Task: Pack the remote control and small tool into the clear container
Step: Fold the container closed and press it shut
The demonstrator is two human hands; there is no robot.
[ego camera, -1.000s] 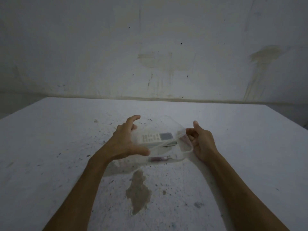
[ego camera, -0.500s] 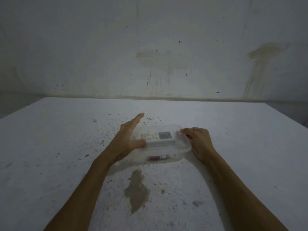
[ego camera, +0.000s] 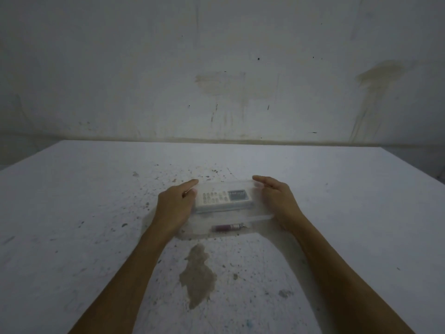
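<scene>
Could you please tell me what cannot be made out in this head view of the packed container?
- Container lid seal: clear plastic, dim light.
- Small tool: too small and blurred to identify.
- Remote control button labels: too small.
- Left hand and right hand fingertip contact: hidden behind the hands.

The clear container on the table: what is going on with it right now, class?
A person holds the clear container from both ends, left hand and right hand pressed against its sides, on the speckled table. Inside lie the white remote control and, nearer the person, the small tool. Both items look packed; the lid seems to be on.
</scene>
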